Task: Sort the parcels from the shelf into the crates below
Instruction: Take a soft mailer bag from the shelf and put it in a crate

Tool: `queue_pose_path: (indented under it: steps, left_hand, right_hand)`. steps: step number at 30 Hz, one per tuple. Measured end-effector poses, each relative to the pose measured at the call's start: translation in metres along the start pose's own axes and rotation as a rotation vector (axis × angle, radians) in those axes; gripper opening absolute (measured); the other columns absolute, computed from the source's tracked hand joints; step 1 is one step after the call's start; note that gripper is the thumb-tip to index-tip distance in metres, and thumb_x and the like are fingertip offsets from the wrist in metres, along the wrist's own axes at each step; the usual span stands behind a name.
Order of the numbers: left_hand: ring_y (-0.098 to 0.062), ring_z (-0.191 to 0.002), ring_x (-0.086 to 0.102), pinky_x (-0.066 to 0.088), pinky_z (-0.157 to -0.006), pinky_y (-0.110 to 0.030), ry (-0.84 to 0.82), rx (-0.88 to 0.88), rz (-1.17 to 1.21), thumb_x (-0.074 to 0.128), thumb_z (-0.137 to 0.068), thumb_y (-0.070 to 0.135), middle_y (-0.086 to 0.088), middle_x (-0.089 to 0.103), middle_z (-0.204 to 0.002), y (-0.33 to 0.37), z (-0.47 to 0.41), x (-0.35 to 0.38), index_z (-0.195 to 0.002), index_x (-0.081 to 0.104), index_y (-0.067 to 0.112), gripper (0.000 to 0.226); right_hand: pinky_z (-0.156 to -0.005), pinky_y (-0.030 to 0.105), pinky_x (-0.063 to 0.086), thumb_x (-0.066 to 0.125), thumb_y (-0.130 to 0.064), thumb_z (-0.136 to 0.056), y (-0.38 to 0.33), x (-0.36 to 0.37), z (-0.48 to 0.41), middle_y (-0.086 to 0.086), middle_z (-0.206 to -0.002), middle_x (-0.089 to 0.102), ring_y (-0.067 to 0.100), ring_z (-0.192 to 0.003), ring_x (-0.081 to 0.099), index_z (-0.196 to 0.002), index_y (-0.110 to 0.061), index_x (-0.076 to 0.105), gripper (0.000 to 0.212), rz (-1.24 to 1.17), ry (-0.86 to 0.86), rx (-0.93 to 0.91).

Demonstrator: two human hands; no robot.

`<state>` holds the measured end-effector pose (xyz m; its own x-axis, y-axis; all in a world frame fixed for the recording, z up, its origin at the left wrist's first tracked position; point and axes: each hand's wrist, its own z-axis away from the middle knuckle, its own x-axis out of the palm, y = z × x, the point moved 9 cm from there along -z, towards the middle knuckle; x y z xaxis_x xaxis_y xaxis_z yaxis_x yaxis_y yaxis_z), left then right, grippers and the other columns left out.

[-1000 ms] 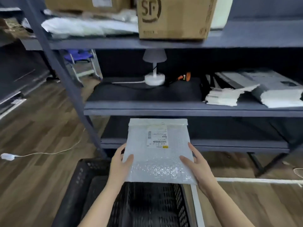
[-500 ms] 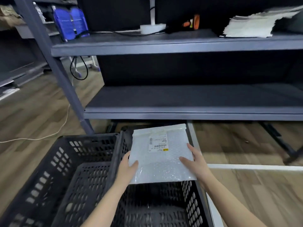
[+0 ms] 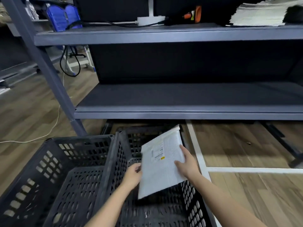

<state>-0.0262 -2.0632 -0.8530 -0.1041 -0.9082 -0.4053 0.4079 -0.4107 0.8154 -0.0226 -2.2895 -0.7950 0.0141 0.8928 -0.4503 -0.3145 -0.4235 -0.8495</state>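
Wood floor (image 3: 246, 145) beneath grey shelving (image 3: 180, 114), our left hand (image 3: 133, 175) and right hand (image 3: 186, 163) each gripping a side edge of the white parcel (image 3: 160, 176), parcel tilted over the right crate (image 3: 193, 202), left crate (image 3: 49, 161) alongside.

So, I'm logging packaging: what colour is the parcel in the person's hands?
The parcel is white, bubble-textured, with a printed label; seen in the head view.

White lamp base (image 3: 150, 20) beside an orange tool (image 3: 194, 13), blue chair (image 3: 64, 16) farther left.
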Motion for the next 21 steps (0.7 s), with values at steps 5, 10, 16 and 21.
queue_pose_path:
  steps: [5,10,16,21]
  left_hand:
    - [-0.025,-0.130,0.047,0.035,-0.107,-0.029,-0.012,0.003,-0.083,0.052,-0.093,0.004,-0.015,0.050,-0.139,-0.005,-0.026,0.024,-0.133,0.047,0.000,0.041]
    - [-0.024,-0.125,0.052,0.038,-0.101,-0.024,0.028,0.023,-0.116,0.052,-0.094,0.007,-0.014,0.055,-0.133,-0.005,-0.046,0.021,-0.130,0.051,0.001,0.036]
    - [-0.023,-0.112,0.056,0.043,-0.085,-0.023,0.027,0.026,-0.182,0.051,-0.095,0.010,-0.011,0.059,-0.123,-0.009,-0.055,0.027,-0.132,0.050,0.004,0.037]
    - [-0.023,-0.125,0.051,0.042,-0.096,-0.026,-0.001,0.062,-0.278,0.049,-0.097,0.015,-0.009,0.051,-0.138,-0.004,-0.054,0.036,-0.136,0.047,0.010,0.039]
  right_hand:
    - [-0.086,0.038,0.051,0.050,-0.007,-0.094,0.017,0.022,-0.012,0.009,-0.127,0.060,0.032,-0.109,0.061,-0.150,-0.028,0.020,0.067,0.180,0.005,0.039]
    - [-0.085,0.045,0.053,0.049,-0.007,-0.094,0.028,0.029,-0.026,0.016,-0.120,0.064,0.037,-0.104,0.062,-0.151,-0.028,0.018,0.068,0.269,0.045,0.038]
    - [-0.083,0.035,0.051,0.040,0.001,-0.093,0.038,0.039,-0.040,0.007,-0.144,0.044,0.027,-0.112,0.057,-0.152,-0.025,0.005,0.074,0.393,0.029,-0.016]
    - [-0.111,0.034,0.034,0.040,0.014,-0.087,0.034,0.058,-0.039,0.010,-0.160,-0.011,0.033,-0.146,0.011,-0.152,-0.009,-0.002,0.080,0.958,-0.024,-0.185]
